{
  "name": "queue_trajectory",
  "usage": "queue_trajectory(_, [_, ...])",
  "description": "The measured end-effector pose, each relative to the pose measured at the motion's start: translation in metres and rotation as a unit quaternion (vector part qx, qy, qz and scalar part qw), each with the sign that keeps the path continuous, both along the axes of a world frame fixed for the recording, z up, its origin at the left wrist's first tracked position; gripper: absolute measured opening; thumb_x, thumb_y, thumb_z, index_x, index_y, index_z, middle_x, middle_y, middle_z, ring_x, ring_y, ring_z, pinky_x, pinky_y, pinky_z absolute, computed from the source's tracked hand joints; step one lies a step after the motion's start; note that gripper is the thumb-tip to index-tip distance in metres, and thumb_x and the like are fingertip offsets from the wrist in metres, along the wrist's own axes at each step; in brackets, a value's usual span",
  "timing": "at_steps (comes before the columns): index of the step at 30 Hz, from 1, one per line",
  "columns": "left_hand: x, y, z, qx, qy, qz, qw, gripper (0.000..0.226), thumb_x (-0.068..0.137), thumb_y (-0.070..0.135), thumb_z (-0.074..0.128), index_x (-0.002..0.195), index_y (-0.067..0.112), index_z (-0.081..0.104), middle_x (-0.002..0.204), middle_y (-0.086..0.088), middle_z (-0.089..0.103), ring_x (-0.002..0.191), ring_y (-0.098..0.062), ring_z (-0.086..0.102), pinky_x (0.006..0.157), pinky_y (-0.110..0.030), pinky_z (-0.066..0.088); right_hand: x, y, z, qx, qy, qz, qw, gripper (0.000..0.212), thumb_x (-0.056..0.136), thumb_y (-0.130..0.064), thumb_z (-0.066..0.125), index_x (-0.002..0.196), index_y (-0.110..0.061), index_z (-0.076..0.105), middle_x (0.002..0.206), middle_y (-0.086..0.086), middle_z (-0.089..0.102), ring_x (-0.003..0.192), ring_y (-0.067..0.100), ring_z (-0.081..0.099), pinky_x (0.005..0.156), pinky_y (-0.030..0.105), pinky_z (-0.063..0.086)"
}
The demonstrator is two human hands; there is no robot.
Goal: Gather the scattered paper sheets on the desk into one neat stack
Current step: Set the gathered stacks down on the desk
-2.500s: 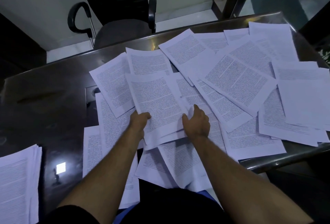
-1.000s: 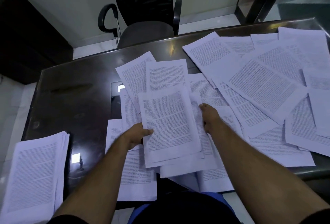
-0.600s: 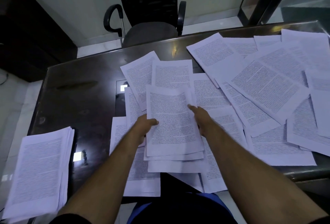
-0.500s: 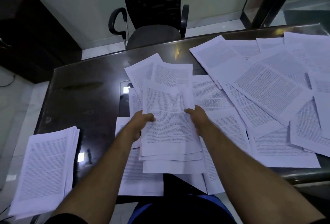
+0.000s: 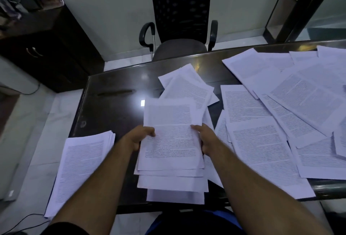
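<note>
Gripping the bundle of sheets (image 5: 172,141) by its side edges near the desk's (image 5: 112,107) front edge, left hand (image 5: 139,137) and right hand (image 5: 205,141) clamp it. Paper is light, limp and slippery; layers fan out, so hold mid-edge. The finished stack (image 5: 80,169) sits at the front-left corner; loose sheets (image 5: 262,141) cover the right side.
</note>
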State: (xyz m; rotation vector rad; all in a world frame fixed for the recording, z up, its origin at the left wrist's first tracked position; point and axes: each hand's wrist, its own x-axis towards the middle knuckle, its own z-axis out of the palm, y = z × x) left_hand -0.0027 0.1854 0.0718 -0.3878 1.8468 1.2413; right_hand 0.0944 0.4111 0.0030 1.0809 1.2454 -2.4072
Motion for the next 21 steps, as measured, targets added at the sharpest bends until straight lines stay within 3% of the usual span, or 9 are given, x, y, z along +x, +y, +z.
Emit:
queue_trajectory(4, [-0.007,-0.028,-0.005,-0.080,0.121,0.022,0.989,0.028,0.080,-0.012,0.055,0.104,-0.003,0.066,0.102,-0.013,0.064,0.095,-0.031,0.058,0.080,-0.032,0.045,-0.010,-0.035,0.008,0.035,0.014,0.012,0.999,0.044,0.090,-0.009,0.067,0.132,-0.012,0.057,0.123,0.011,0.068,0.099,0.029,0.068,0.078,0.039,0.058])
queue_trajectory(7, [-0.013,-0.048,-0.002,-0.083,0.162,0.031,0.983,0.034,0.079,-0.011,0.055,0.110,-0.003,0.066,0.108,-0.014,0.066,0.098,-0.031,0.060,0.079,-0.032,0.046,-0.023,-0.061,0.012,0.092,0.030,0.009,0.995,0.071,0.085,-0.011,0.073,0.147,-0.010,0.039,0.142,0.010,0.052,0.111,0.028,0.062,0.079,0.028,0.054])
queue_trajectory(9, [-0.020,-0.063,0.006,-0.060,0.152,0.038,0.986,0.033,0.080,-0.010,0.053,0.110,-0.002,0.066,0.106,-0.015,0.068,0.096,-0.031,0.062,0.078,-0.031,0.049,-0.031,-0.075,0.016,0.079,0.023,-0.006,0.997,0.058,0.091,-0.012,0.068,0.143,-0.001,0.045,0.138,0.010,0.055,0.113,0.027,0.060,0.076,0.020,0.053])
queue_trajectory(11, [-0.025,-0.078,0.014,-0.020,0.123,0.043,0.991,0.024,0.084,-0.010,0.049,0.102,-0.003,0.064,0.092,-0.012,0.066,0.080,-0.024,0.065,0.067,-0.024,0.050,-0.034,-0.086,0.020,-0.003,0.013,-0.024,1.000,0.045,0.093,-0.025,0.068,0.131,-0.004,0.059,0.128,0.015,0.065,0.112,0.032,0.064,0.084,0.033,0.057])
queue_trajectory(14, [-0.028,-0.095,0.023,0.003,0.097,0.034,0.995,0.019,0.087,-0.012,0.046,0.078,-0.002,0.059,0.066,-0.008,0.063,0.052,-0.014,0.063,0.046,-0.015,0.047,-0.039,-0.089,0.017,-0.041,-0.021,-0.050,0.998,0.054,0.083,-0.054,0.072,0.117,-0.013,0.070,0.112,0.014,0.073,0.107,0.034,0.068,0.095,0.051,0.054])
queue_trajectory(16, [-0.030,-0.105,0.021,0.001,0.091,0.015,0.996,0.019,0.087,-0.010,0.048,0.077,-0.002,0.061,0.069,-0.008,0.066,0.065,-0.020,0.063,0.055,-0.018,0.049,-0.046,-0.088,0.015,-0.042,-0.009,-0.090,0.995,0.052,0.088,-0.050,0.069,0.124,-0.013,0.067,0.118,0.014,0.071,0.111,0.033,0.066,0.100,0.051,0.051])
queue_trajectory(18, [-0.029,-0.109,0.018,0.008,0.076,-0.010,0.997,0.016,0.087,-0.005,0.050,0.090,-0.003,0.065,0.090,-0.013,0.067,0.084,-0.027,0.061,0.070,-0.026,0.050,-0.053,-0.085,0.017,-0.028,-0.003,-0.133,0.991,0.046,0.092,-0.038,0.068,0.129,-0.011,0.064,0.125,0.013,0.068,0.114,0.033,0.064,0.102,0.049,0.050])
queue_trajectory(21, [-0.024,-0.103,0.017,0.014,0.055,-0.022,0.998,0.020,0.091,-0.001,0.049,0.105,-0.001,0.064,0.100,-0.011,0.066,0.088,-0.023,0.062,0.070,-0.027,0.051,-0.060,-0.074,0.013,-0.003,-0.040,-0.193,0.980,0.041,0.094,-0.032,0.065,0.128,-0.008,0.062,0.122,0.010,0.067,0.105,0.031,0.065,0.097,0.046,0.053])
